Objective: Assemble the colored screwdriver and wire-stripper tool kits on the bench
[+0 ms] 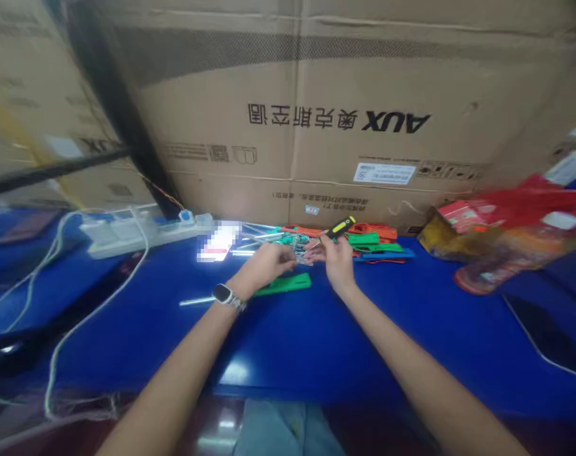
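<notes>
My right hand point(338, 256) is closed round a screwdriver with a yellow and black handle point(341, 228), its handle pointing up and to the right. My left hand point(268, 263), with a watch on the wrist, pinches a small clear or metal part I cannot make out, held against the screwdriver's tip. Both hands hover over a blue table point(292, 335). A flat green plastic piece point(284, 284) lies just under the left hand. Behind the hands sits a pile of red, green and blue plastic pieces point(377, 244) and several metal rods point(256, 237).
A large cardboard box point(316, 107) stands against the back of the table. A white power strip point(126, 231) with cables lies at the left. Red plastic bags point(511, 234) are at the right, a dark tablet point(549, 335) near the right edge. A loose metal rod point(197, 301) lies left of my wrist.
</notes>
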A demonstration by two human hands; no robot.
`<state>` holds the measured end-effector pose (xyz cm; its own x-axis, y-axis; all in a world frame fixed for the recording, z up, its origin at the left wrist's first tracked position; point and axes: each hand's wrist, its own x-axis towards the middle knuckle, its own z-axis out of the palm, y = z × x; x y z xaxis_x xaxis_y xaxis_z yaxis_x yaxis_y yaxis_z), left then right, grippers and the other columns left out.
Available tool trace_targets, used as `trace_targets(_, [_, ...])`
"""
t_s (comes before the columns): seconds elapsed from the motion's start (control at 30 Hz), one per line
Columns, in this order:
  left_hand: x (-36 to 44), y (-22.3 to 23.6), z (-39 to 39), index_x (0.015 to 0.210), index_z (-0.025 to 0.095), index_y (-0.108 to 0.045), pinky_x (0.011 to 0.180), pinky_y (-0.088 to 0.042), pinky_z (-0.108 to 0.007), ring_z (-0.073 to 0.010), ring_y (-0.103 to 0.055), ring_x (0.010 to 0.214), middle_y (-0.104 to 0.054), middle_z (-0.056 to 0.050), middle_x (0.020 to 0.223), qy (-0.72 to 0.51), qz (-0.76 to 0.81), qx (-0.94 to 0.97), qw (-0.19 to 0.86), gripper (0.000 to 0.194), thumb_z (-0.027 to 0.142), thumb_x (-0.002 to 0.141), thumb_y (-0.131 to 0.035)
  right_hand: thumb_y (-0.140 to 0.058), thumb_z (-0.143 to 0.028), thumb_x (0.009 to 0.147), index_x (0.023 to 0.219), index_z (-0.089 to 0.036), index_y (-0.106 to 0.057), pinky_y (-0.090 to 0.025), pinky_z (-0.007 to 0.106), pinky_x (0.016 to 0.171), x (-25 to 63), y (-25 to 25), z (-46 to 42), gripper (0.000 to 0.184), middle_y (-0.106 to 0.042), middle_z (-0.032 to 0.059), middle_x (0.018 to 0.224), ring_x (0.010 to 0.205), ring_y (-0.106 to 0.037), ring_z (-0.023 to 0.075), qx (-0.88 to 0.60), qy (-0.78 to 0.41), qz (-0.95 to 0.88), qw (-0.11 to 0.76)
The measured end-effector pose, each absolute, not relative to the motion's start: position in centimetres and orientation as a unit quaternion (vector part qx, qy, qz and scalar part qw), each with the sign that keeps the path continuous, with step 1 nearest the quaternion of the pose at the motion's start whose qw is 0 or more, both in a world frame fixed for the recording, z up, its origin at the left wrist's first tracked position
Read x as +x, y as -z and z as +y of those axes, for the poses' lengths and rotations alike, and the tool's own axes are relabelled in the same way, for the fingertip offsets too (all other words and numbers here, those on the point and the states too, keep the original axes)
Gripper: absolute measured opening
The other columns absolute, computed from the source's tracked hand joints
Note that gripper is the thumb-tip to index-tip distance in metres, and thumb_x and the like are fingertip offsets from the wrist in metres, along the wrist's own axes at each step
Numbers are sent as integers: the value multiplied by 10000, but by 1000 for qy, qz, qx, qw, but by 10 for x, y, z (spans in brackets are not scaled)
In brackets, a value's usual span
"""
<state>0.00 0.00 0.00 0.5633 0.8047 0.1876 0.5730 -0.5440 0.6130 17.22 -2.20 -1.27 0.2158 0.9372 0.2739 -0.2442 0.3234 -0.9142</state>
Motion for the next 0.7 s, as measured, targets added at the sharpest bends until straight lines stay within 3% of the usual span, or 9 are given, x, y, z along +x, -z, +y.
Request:
trace_targets(0.13, [-1, 4, -5, 813, 173, -689, 630, -428, -250, -163, -653, 678, -737, -27, 780, -233, 401, 861, 208, 142, 247, 900, -606, -665, -549, 801, 912, -226, -505, -534, 257, 420, 171, 16, -24, 377, -662, -23, 648, 492, -637, 153, -389, -412, -484, 667])
trace_targets(0.33, [3, -1, -14, 760, 170, -666, 619, -400, -281, -208, -646, 709, -712, -61, 760, -178, 428, 884, 54, 106, 149, 846, -607, -580, -547, 897, 1035, -235, -482, -591, 285, 503, 168, 21, -31, 355, -660, -5, 758, 560, -651, 148, -374, -366, -561, 642])
trace_targets(0.6, [6, 0, -19, 797, 169, -649, 660, -441, -298, -218, -644, 749, -690, -66, 790, -196, 427, 881, 53, 122, 187, 901, -586, -562, -483, 936, 1044, -243, -456, -586, 265, 515, 174, 17, -32, 284, -640, -17, 764, 539, -633, 123, -376, -328, -607, 618])
trace_targets(0.7, [10, 5, -25, 909, 159, -644, 727, -485, -335, -248, -636, 836, -673, -83, 878, -223, 419, 877, 68, 171, 327, 885, -661, -565, -495, 931, 1054, -248, -445, -548, 242, 450, 185, 11, -33, 301, -626, -34, 720, 488, -606, 116, -383, -314, -600, 627])
